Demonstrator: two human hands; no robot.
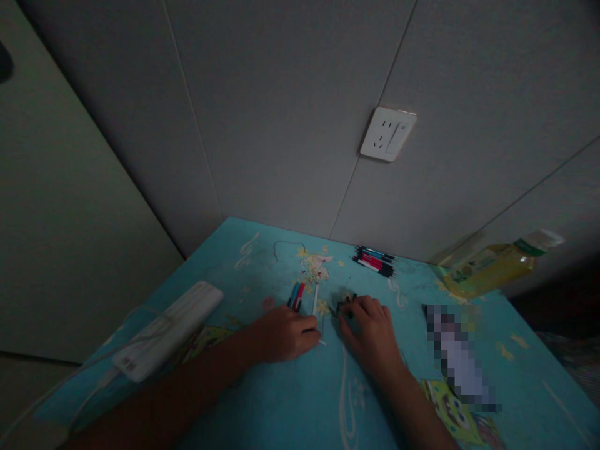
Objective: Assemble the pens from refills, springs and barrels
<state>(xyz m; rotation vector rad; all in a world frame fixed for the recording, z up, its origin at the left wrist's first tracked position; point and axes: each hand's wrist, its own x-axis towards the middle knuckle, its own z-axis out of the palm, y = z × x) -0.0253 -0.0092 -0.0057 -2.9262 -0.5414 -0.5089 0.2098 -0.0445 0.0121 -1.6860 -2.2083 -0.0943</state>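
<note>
My left hand [287, 332] lies low over the blue tablecloth with its fingers curled into a pinch. A thin pale tip shows at its fingertips, but what they hold is mostly hidden. Just beyond its knuckles lie blue and red pen barrels [296, 296], side by side, partly covered by the hand. A slim white stick-like piece [315, 299] lies to their right. My right hand [371, 326] is bent over small black pieces [345, 305], its thumb and fingers drawn together at them. I cannot make out which piece it grips.
A row of dark, red and blue pens [374, 261] lies by the wall. On the left is a white power strip [169, 328] with cables. To the right stand a bottle of yellow liquid [492, 269] and a blurred-out flat item [462, 362]. A wall socket [388, 134] is above.
</note>
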